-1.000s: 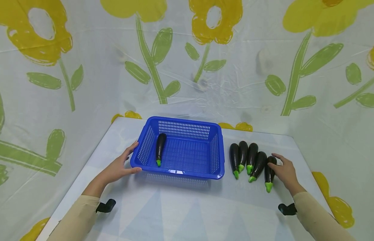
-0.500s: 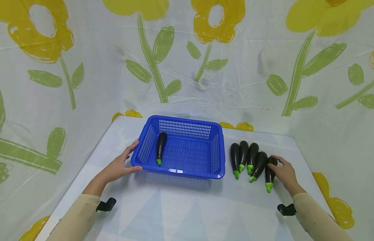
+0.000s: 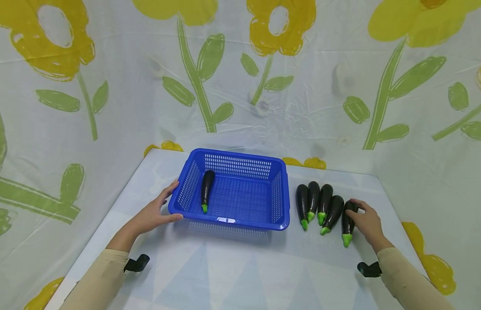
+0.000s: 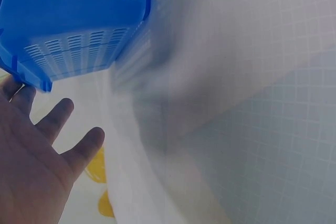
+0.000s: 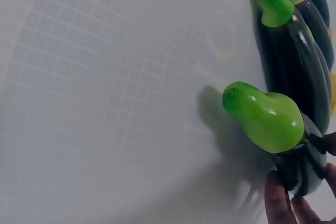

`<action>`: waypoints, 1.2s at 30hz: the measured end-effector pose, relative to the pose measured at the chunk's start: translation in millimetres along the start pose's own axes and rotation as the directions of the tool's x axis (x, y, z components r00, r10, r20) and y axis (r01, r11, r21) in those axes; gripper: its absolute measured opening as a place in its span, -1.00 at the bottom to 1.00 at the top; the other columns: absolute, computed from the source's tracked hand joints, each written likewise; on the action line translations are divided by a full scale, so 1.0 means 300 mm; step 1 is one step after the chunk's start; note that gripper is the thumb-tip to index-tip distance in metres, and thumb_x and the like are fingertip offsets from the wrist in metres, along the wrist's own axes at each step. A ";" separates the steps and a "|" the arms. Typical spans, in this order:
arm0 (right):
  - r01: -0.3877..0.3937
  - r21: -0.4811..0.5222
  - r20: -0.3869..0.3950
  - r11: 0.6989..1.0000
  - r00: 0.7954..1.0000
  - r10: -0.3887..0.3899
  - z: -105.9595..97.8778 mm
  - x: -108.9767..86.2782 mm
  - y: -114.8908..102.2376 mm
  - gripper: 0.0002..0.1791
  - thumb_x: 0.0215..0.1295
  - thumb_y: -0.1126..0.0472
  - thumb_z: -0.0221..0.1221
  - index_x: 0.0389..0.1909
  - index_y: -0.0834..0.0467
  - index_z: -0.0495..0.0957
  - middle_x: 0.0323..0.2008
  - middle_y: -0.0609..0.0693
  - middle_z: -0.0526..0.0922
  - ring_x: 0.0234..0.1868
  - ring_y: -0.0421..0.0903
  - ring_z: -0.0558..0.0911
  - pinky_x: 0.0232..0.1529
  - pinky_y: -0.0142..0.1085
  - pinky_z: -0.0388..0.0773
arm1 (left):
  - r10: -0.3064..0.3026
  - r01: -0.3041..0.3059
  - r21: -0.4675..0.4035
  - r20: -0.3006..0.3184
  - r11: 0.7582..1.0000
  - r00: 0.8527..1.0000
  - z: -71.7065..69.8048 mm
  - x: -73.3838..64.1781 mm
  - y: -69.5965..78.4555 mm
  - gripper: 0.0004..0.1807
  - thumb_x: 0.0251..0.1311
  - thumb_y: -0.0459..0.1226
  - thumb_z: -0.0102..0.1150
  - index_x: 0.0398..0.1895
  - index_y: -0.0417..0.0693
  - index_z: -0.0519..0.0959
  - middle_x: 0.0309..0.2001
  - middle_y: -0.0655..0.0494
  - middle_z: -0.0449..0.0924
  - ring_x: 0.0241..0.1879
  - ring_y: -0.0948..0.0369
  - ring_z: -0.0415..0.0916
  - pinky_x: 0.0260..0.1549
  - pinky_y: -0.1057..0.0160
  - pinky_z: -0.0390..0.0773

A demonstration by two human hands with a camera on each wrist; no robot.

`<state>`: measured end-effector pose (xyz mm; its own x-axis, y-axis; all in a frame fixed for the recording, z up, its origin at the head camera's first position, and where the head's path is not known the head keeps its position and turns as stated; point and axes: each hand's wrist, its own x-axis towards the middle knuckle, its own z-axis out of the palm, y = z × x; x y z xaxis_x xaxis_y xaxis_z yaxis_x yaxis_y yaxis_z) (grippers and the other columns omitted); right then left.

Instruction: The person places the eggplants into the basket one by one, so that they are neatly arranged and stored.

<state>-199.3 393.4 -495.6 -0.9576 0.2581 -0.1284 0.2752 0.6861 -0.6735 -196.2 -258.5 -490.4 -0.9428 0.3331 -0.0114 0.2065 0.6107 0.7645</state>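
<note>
A blue plastic basket (image 3: 228, 221) stands on the table with one dark eggplant (image 3: 206, 189) lying inside at its left. My left hand (image 3: 153, 215) touches the basket's left front corner, thumb at the front rim and fingers along the left side; the left wrist view shows its fingers (image 4: 84, 148) spread and fairly straight. To the right, my right hand (image 3: 366, 221) holds the outermost eggplant (image 3: 347, 224) by its dark body, its green stem end pointing toward me. In the right wrist view, the fingers (image 5: 278, 198) wrap this eggplant's far end, and its stem casts a shadow beside it.
Several more eggplants (image 3: 324, 200) lie side by side between the basket and my right hand. The pale patterned table (image 3: 240, 267) backs onto a flower-printed curtain (image 3: 310, 86), which also rises on both sides.
The eggplant in my right hand has shifted very slightly up and right, a little away from its neighbour. The left hand and basket have stayed in place.
</note>
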 end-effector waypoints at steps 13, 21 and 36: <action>0.029 0.012 -0.051 1.000 0.998 -0.028 -0.012 0.009 -0.040 -0.31 0.51 0.01 0.08 0.52 0.25 0.21 0.45 0.46 0.21 0.36 0.45 0.32 0.26 0.29 0.35 | -0.007 0.007 0.006 -0.001 1.000 1.000 0.000 0.000 -0.004 0.19 0.17 0.06 0.42 0.67 0.28 -0.22 0.66 -0.02 -0.28 0.54 -0.34 -0.11 0.37 -0.43 0.11; 0.080 0.011 -0.064 0.997 0.995 -0.079 -0.008 0.009 -0.068 -0.32 0.51 0.00 0.09 0.51 0.25 0.24 0.42 0.45 0.26 0.27 0.40 0.47 0.13 0.14 0.51 | -0.011 0.011 0.004 0.002 1.000 1.000 -0.001 -0.001 0.003 0.19 0.17 0.07 0.42 0.67 0.26 -0.22 0.66 -0.03 -0.28 0.54 -0.34 -0.11 0.36 -0.43 0.12; 0.143 0.016 -0.022 0.990 0.989 -0.143 0.005 0.018 -0.134 -0.32 0.52 -0.01 0.11 0.51 0.24 0.25 0.43 0.44 0.26 0.29 0.40 0.46 0.14 0.17 0.55 | -0.019 0.019 0.011 0.000 1.000 1.000 0.000 -0.002 0.000 0.20 0.16 0.07 0.42 0.67 0.28 -0.23 0.66 -0.05 -0.27 0.53 -0.36 -0.09 0.34 -0.45 0.13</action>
<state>-215.7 366.3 -470.4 -0.9849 0.1724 -0.0147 0.1338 0.7050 -0.6965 -195.5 -258.6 -490.3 -0.9467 0.3212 -0.0261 0.1912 0.6252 0.7567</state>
